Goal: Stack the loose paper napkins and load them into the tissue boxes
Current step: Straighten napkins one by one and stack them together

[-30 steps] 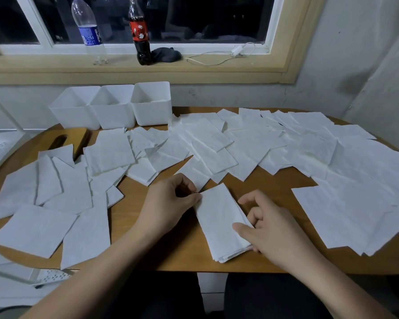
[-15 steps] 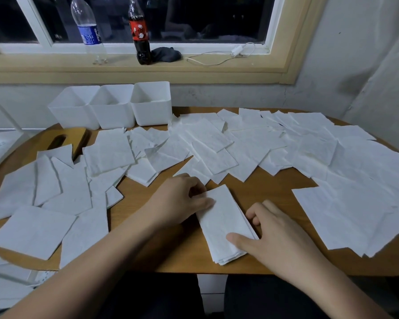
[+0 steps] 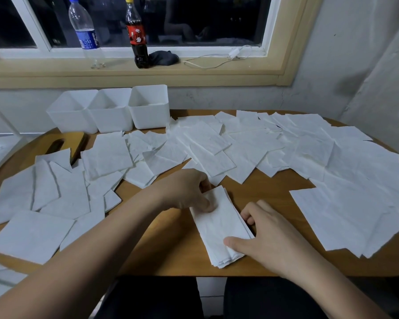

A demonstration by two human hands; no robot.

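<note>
A folded stack of white napkins [image 3: 219,226] lies on the wooden table [image 3: 274,187] near its front edge. My left hand [image 3: 187,192] pinches the stack's far left corner, thumb on top. My right hand [image 3: 267,236] holds the stack's right edge, with the thumb laid across the near end and the fingers curled along the side. Many loose white napkins [image 3: 207,146] lie spread over the table, left, centre and right. Three white open tissue boxes [image 3: 111,111] stand in a row at the back left; they look empty.
A wooden lid with a slot [image 3: 62,143] lies at the back left, partly under napkins. On the window sill stand a clear water bottle [image 3: 85,35], a cola bottle [image 3: 137,35], a dark cloth [image 3: 164,58] and a white cable [image 3: 219,58].
My left hand has slid right onto the stack's far corner. My right hand has moved in against the stack's right edge, its thumb reaching further across the near end.
</note>
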